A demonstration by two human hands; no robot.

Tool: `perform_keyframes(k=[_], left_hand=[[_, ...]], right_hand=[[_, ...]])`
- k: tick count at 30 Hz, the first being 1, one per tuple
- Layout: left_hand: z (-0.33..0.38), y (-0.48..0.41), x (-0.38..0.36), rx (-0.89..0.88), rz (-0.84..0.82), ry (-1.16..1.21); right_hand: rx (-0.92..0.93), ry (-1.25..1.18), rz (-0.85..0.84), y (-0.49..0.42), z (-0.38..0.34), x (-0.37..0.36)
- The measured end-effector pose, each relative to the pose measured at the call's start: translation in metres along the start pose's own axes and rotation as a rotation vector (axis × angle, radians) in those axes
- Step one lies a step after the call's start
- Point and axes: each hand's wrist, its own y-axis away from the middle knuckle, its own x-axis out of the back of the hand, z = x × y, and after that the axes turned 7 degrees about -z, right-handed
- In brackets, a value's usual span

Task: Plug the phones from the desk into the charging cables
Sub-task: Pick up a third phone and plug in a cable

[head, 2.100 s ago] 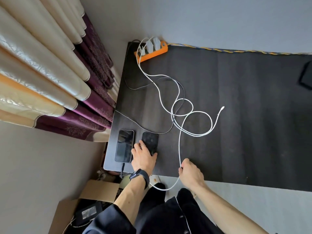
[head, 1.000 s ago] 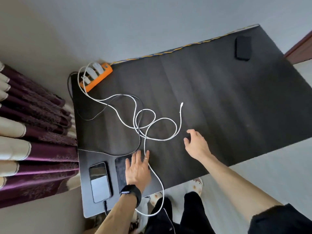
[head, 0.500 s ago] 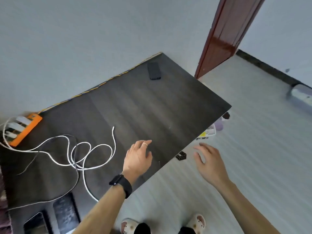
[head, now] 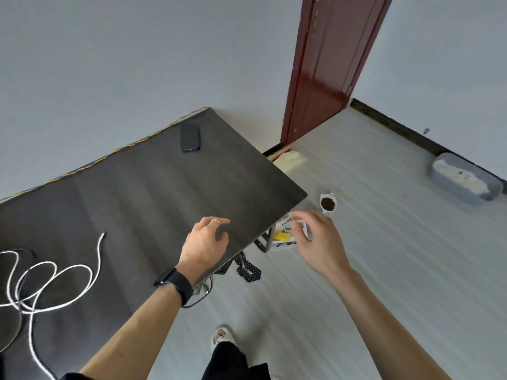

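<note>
A dark phone (head: 190, 137) lies face down at the far right corner of the dark desk (head: 137, 193), close to the wall. A white charging cable (head: 55, 272) is looped on the desk's left part, its free plug end (head: 103, 235) lying loose. My left hand (head: 204, 244) hovers over the desk's near right edge, fingers apart and empty, a ring on one finger and a black watch on the wrist. My right hand (head: 315, 237) is out past the desk's right corner over the floor, fingers loosely spread, holding nothing. The two other phones are out of view.
A dark red door (head: 326, 64) stands beyond the desk's right end. On the grey floor are a small cup (head: 327, 204), a small box of items (head: 282, 237) under the desk corner, a dark cloth (head: 244, 268) and a grey tray (head: 466, 181) by the wall.
The view has swung right, away from the two phones and the orange power strip. My right hand let go of the white cable; both empty hands have moved toward the desk's right end.
</note>
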Motion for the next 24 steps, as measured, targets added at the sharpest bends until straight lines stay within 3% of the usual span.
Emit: perform_keyframes(k=[16, 24], left_hand=[[0.013, -0.175, 0.006, 0.149, -0.048, 0.048], [-0.013, -0.231, 0.013, 0.336, -0.044, 0.067]], right_hand=[[-0.027, 0.101, -0.329, -0.193, 0.035, -0.005], [0.094, 0.187, -0.562, -0.298, 0.046, -0.058]])
